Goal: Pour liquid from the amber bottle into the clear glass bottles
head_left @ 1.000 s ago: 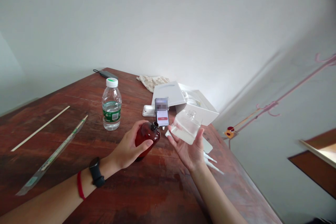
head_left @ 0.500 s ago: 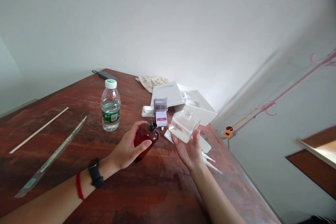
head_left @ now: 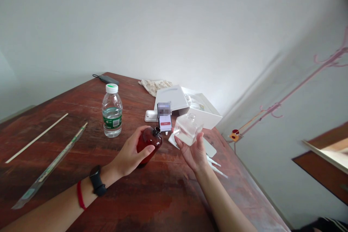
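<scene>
My left hand [head_left: 133,152] is wrapped round a dark amber bottle [head_left: 149,140], whose uncapped black-threaded neck leans slightly to the right. Opposite it, my right hand [head_left: 192,154] holds up a clear square bottle [head_left: 187,128] by its lower part, above the table. That bottle has a short open neck and seems to contain some clear liquid. A gap separates the two bottles. Behind them a phone [head_left: 165,119] stands propped with its screen lit. Pale pointed tubes [head_left: 216,166] lie partly hidden beyond my right wrist.
A capped water bottle [head_left: 112,114] stands left of my hands. Further left lie a wooden stick [head_left: 38,137] and wrapped chopsticks [head_left: 54,163]. At the back are a white box [head_left: 203,114], a cloth [head_left: 154,86] and a grey pouch [head_left: 107,79]. A pink coat rack [head_left: 293,96] rises at right.
The whole view has shifted slightly, moving everything a little to the left. Both hands keep their bottles in nearly the same pose.
</scene>
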{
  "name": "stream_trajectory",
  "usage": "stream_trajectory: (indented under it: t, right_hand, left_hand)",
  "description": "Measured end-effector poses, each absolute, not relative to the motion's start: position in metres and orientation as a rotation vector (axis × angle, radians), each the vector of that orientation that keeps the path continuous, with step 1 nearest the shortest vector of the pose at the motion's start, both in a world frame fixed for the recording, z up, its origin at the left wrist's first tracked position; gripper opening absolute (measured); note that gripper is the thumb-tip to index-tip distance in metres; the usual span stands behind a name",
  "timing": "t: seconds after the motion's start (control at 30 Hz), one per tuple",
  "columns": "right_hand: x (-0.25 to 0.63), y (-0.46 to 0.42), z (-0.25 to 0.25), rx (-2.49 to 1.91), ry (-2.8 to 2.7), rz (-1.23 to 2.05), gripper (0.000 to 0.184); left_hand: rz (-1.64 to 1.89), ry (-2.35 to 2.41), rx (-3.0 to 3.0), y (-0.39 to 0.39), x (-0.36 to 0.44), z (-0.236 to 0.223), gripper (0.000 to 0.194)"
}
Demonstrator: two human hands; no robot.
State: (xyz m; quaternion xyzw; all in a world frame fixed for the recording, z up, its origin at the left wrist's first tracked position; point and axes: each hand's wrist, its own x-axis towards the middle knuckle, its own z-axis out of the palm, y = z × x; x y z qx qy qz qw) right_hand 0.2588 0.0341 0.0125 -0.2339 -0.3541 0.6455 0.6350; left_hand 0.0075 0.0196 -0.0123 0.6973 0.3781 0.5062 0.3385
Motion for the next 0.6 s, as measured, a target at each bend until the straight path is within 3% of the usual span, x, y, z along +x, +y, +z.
stream_trajectory:
  t: [0.43,0.6]
  right_hand:
    - [0.279,0.047,-0.007,-0.636,-0.949,1.504,0.073]
    - [0.276,0.046,-0.006,-0.617,-0.953,1.482,0.08]
  left_hand:
    - [1.278,0.976,1.881,0.016,0.005,-0.004,0.071]
    - [1.32,0.963,1.834,0.018,0.002,-0.001,0.066]
